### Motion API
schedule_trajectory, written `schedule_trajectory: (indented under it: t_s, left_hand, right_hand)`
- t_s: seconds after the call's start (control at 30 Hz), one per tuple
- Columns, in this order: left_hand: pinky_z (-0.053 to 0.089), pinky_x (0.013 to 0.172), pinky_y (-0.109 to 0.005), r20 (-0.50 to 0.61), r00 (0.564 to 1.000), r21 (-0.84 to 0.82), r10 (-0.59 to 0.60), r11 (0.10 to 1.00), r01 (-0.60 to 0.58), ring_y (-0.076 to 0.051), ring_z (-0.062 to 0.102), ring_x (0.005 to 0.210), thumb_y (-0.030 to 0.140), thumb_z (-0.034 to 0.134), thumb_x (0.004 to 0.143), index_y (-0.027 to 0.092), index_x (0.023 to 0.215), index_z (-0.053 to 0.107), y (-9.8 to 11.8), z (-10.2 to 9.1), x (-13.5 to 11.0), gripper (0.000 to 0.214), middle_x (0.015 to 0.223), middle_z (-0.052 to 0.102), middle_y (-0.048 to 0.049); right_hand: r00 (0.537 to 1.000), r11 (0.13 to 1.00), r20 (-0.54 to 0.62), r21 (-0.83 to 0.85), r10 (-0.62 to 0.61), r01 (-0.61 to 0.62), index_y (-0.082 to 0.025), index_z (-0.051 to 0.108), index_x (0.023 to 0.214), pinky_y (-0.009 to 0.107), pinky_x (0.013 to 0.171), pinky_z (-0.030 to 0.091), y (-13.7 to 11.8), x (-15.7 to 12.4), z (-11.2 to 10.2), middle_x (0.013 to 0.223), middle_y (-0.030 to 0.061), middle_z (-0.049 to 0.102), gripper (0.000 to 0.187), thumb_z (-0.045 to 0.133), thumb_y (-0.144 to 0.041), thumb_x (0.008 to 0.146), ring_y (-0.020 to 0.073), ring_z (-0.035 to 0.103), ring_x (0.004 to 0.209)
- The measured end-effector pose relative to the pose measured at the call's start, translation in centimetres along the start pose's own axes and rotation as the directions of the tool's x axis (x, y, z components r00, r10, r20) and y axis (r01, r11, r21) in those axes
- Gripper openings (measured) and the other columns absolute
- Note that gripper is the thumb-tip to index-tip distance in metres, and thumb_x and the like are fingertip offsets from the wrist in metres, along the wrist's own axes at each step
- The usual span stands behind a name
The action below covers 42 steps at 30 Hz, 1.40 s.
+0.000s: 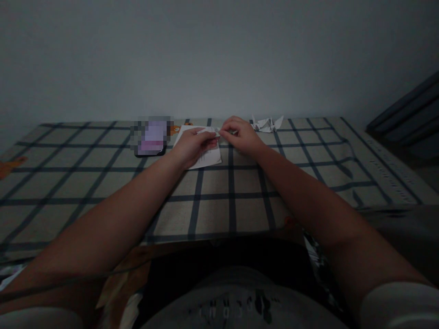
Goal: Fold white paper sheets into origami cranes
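Observation:
Both my hands meet over a small folded piece of white paper [215,132] at the far middle of a checked cloth [212,192]. My left hand [192,145] pinches the paper's left end, fingers closed. My right hand [240,133] pinches its right end, fingers curled. Under the hands lies a white sheet of paper [210,157] flat on the cloth. Two finished white paper cranes [266,123] stand just right of my right hand, near the wall.
A phone [151,137] with a lit, blurred screen lies left of the white sheet. A plain wall rises behind the cloth. A dark piece of furniture [408,119] stands at the far right. The room is dim.

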State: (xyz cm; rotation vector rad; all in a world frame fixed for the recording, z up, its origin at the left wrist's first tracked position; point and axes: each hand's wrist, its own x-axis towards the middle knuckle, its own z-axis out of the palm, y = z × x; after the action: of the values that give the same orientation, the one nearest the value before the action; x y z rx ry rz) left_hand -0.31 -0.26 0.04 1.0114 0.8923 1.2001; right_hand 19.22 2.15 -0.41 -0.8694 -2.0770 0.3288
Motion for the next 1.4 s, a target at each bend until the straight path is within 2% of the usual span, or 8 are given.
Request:
schedule_trajectory:
  t_s: [0.23,0.43,0.6,0.9,1.07,1.13,1.3,1.4]
  left_hand:
    - [0.057,0.076,-0.021,0.043,0.995,0.019,0.089,0.996,-0.09,-0.011,0.071,0.076,0.012,0.088,0.066,0.011,0.084,0.076,-0.6,-0.1,0.1,0.022,0.085,0.077,-0.0052]
    - [0.051,0.064,-0.021,-0.053,0.988,0.133,0.143,0.982,-0.135,-0.011,0.066,0.065,0.016,0.089,0.067,0.011,0.078,0.074,-0.6,0.0,0.2,0.019,0.075,0.074,-0.0047]
    - [0.051,0.059,-0.02,-0.046,0.989,0.132,0.137,0.983,-0.13,-0.01,0.065,0.06,0.016,0.086,0.067,0.011,0.076,0.073,-0.6,-0.2,0.5,0.017,0.071,0.072,-0.0042]
    - [0.048,0.054,-0.018,-0.082,0.984,0.174,0.161,0.974,-0.145,-0.009,0.062,0.055,0.013,0.083,0.065,0.013,0.072,0.071,-0.2,0.2,0.1,0.014,0.066,0.07,-0.0015]
    - [0.046,0.052,-0.019,-0.06,0.989,0.214,0.136,0.969,-0.121,-0.01,0.062,0.054,0.013,0.084,0.068,0.014,0.077,0.071,-0.4,0.1,0.2,0.016,0.066,0.07,-0.0023]
    - [0.048,0.054,-0.019,-0.062,0.99,0.194,0.13,0.974,-0.116,-0.01,0.062,0.056,0.014,0.084,0.069,0.015,0.077,0.069,-0.4,0.0,0.3,0.017,0.069,0.07,-0.0024]
    - [0.051,0.057,-0.017,-0.098,0.986,0.129,0.138,0.984,-0.125,-0.008,0.062,0.058,0.014,0.082,0.07,0.013,0.08,0.068,0.0,-0.1,0.4,0.016,0.073,0.071,-0.0019]
    - [0.051,0.055,-0.015,-0.104,0.985,0.107,0.136,0.986,-0.125,-0.006,0.06,0.055,0.014,0.08,0.072,0.013,0.079,0.068,0.3,-0.2,0.5,0.014,0.072,0.07,-0.0014]
  right_hand:
    - [0.998,0.999,-0.061,0.046,0.002,0.0,-0.018,0.071,0.085,0.035,0.089,0.052,1.0,0.2,0.5,0.093,0.0076,0.071,0.015,0.067,-0.029,0.094,0.0203,0.064,0.092]
    - [0.986,0.979,-0.086,0.155,0.144,-0.129,-0.017,0.073,0.09,0.035,0.092,0.052,0.2,0.2,0.6,0.094,0.006,0.074,0.011,0.072,-0.028,0.09,0.0199,0.067,0.093]
    - [0.97,0.925,-0.023,0.308,0.241,-0.222,-0.018,0.073,0.089,0.036,0.093,0.053,0.0,0.2,0.5,0.088,0.0038,0.073,0.011,0.073,-0.029,0.088,0.0187,0.068,0.089]
    - [0.975,0.915,-0.021,0.35,0.222,-0.201,-0.018,0.068,0.089,0.035,0.091,0.053,0.0,0.2,0.6,0.085,0.0017,0.069,0.013,0.075,-0.028,0.085,0.0177,0.065,0.087]
    - [0.982,0.922,-0.073,0.361,0.174,-0.136,-0.021,0.061,0.094,0.033,0.091,0.053,0.8,0.4,1.1,0.093,0.0011,0.067,0.026,0.081,-0.028,0.079,0.0172,0.064,0.093]
    - [0.981,0.911,-0.075,0.39,0.18,-0.137,-0.022,0.06,0.097,0.031,0.088,0.054,1.2,0.4,1.4,0.094,0.0005,0.066,0.032,0.083,-0.031,0.078,0.0162,0.064,0.092]
    - [0.951,0.816,0.005,0.512,0.309,-0.267,-0.024,0.061,0.118,0.024,0.065,0.052,1.4,0.3,1.4,0.093,0.0002,0.066,0.038,0.077,-0.045,0.089,0.0127,0.063,0.076]
    - [0.941,0.795,0.024,0.529,0.337,-0.298,-0.022,0.068,0.114,0.023,0.063,0.053,0.9,0.2,1.1,0.094,0.0012,0.068,0.037,0.081,-0.043,0.087,0.0121,0.063,0.076]
